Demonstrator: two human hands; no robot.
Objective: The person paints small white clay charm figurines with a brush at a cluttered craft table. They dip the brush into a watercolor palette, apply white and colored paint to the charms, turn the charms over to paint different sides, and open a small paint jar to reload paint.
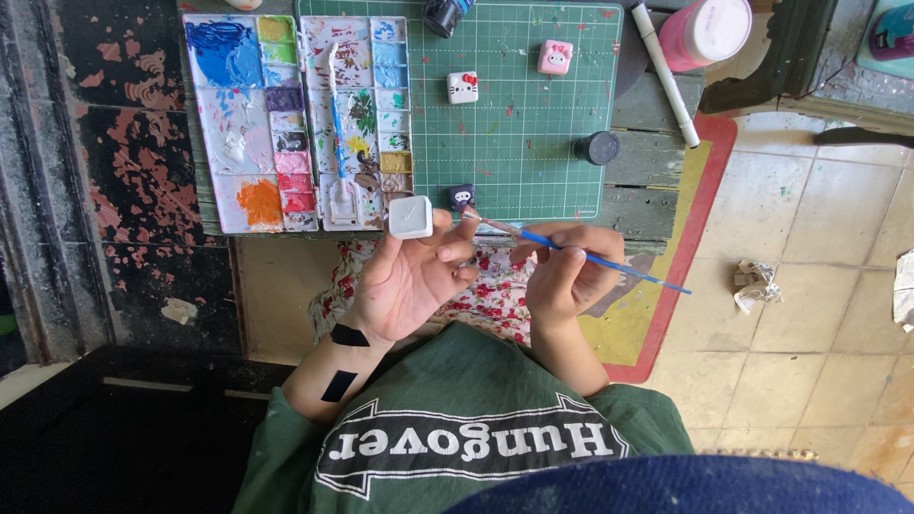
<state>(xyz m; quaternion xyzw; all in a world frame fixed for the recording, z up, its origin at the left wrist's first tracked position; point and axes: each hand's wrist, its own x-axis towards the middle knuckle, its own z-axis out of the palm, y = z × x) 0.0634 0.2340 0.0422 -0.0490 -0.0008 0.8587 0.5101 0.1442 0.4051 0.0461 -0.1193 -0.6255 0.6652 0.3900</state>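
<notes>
We record a green cutting mat point(533, 143) on the worktable, with a paint palette point(249, 124) just left of it, its wells filled with blue, orange, red and other colours. A second palette section beside it carries a blue-handled tool point(337, 124). On the mat stand a white cat-face block point(463, 88), a pink block point(555, 57), a small dark block point(462, 196) near its lower edge and a black round cap point(597, 148) at its right edge. A white marker point(665, 74) lies beside a pink jar point(709, 30).

Our left hand point(411, 278) holds a white square block point(411, 217), fingertips clamped on its edges, just below the palette. Our right hand point(569, 271) pinches a thin blue paintbrush point(581, 255), fingers closed together on its shaft, bristles pointing towards the left hand.
</notes>
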